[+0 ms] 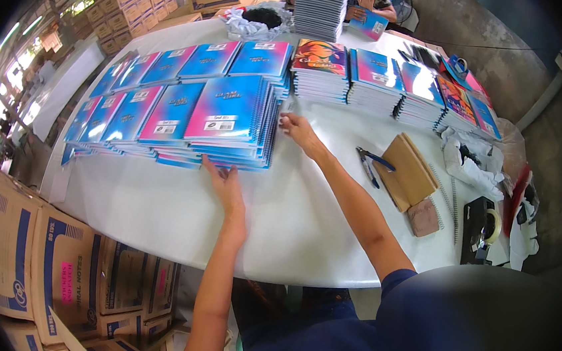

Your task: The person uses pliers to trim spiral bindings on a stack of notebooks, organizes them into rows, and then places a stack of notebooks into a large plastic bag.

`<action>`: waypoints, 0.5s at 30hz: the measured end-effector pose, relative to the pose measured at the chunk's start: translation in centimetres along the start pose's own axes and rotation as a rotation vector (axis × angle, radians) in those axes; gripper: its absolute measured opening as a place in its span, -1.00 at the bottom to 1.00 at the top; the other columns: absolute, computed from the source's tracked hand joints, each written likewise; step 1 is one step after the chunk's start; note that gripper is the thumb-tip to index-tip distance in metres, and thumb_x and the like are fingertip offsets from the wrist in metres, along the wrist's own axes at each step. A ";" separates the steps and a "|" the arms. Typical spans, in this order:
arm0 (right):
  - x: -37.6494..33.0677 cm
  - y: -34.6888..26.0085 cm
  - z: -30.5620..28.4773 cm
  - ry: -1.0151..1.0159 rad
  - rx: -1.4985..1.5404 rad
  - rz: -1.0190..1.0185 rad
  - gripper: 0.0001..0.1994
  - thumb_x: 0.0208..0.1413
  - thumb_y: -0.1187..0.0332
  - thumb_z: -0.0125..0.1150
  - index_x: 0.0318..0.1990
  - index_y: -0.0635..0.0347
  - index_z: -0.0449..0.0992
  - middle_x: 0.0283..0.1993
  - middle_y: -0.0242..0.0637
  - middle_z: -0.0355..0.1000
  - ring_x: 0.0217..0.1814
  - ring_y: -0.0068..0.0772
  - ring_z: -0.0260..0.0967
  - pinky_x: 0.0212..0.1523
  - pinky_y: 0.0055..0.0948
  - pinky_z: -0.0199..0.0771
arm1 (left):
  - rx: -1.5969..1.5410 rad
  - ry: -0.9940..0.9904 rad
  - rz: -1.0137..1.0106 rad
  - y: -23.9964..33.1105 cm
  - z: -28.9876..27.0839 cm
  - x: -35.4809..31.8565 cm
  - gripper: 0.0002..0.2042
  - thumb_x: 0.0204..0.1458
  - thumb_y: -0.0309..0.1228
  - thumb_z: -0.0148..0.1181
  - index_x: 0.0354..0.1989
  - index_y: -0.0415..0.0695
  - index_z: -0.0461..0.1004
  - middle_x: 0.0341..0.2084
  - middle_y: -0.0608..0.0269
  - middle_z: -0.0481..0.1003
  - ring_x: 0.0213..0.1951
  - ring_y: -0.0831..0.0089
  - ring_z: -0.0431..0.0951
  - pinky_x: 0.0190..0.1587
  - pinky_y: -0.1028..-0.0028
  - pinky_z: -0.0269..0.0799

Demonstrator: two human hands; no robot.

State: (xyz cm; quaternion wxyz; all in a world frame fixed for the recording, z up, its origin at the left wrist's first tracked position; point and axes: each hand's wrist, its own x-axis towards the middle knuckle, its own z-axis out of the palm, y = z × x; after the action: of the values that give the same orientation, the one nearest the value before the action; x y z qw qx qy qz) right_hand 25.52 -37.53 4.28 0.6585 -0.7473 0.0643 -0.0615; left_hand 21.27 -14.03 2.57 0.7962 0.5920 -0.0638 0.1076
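Observation:
A stack of blue-and-pink spiral notebooks (225,107) lies on the white table in front of me, its coil edge facing right. My left hand (225,183) is at the near edge of this stack, fingers apart and fingertips against the lower notebooks. Just right of the coils is my right hand (296,130), its fingers curled together. Whatever they may pinch is too small to make out. More notebook stacks (166,112) run leftward in two rows, overlapping one another.
Further stacks, some with orange covers (321,57), line the table's far right. Pliers (368,166), a brown pad (401,173) and a tape dispenser (480,230) lie at right. Cartons (65,270) stand below left. Across the table, another person's hands (359,12) hold a notebook.

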 end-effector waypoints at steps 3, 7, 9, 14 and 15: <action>2.6 1.2 -1.8 0.435 -0.551 -0.308 -0.62 0.12 0.49 0.09 0.11 0.36 0.32 0.07 0.05 0.38 0.12 0.04 0.34 0.15 -0.18 0.32 | 0.008 0.002 0.017 -0.3 -0.1 0.4 -0.17 0.01 -0.75 0.04 0.43 -0.18 -0.28 0.39 0.01 -0.11 0.33 0.29 0.08 0.37 0.32 -0.08; 5.9 3.0 -2.7 0.546 -0.671 -0.394 -0.57 -0.03 0.50 0.20 0.05 0.35 0.34 0.02 0.12 0.36 0.09 0.19 0.27 0.12 -0.07 0.30 | 0.015 -0.025 0.028 0.1 1.3 0.5 -0.17 -0.01 -0.77 0.03 0.42 -0.23 -0.28 0.40 0.03 -0.11 0.34 0.28 0.05 0.37 0.31 -0.08; 6.4 3.8 -1.9 0.645 -0.864 -0.457 -0.63 -0.15 0.49 0.25 -0.11 0.34 0.41 -0.01 0.07 0.31 0.05 0.13 0.23 0.03 -0.04 0.32 | 0.042 -0.022 0.034 0.0 1.3 0.6 -0.17 -0.02 -0.78 0.02 0.42 -0.23 -0.27 0.39 0.03 -0.10 0.34 0.28 0.05 0.37 0.31 -0.08; 5.9 4.1 -1.4 0.533 -0.923 -0.353 -0.71 -0.20 0.50 0.21 -0.21 0.27 0.47 0.00 -0.06 0.29 0.08 0.01 0.19 -0.03 -0.02 0.31 | 0.021 -0.002 -0.030 0.0 0.6 -0.4 -0.20 -0.04 -0.80 -0.05 0.42 -0.25 -0.23 0.38 0.00 -0.08 0.34 0.28 0.06 0.36 0.31 -0.07; 5.6 4.0 -1.1 0.540 -0.988 -0.370 -0.70 -0.21 0.51 0.20 -0.21 0.29 0.46 -0.01 -0.04 0.29 0.07 0.00 0.19 -0.04 -0.01 0.31 | 0.032 0.014 -0.058 0.2 1.1 -0.5 -0.21 -0.04 -0.80 -0.07 0.42 -0.25 -0.23 0.38 -0.01 -0.07 0.34 0.29 0.06 0.35 0.32 -0.06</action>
State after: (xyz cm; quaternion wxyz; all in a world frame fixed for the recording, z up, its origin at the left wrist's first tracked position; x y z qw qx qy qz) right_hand 30.75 -40.10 0.53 0.1713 -0.9221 0.1190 -0.3260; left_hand 20.78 -15.05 3.01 0.7900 0.6053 -0.0392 0.0897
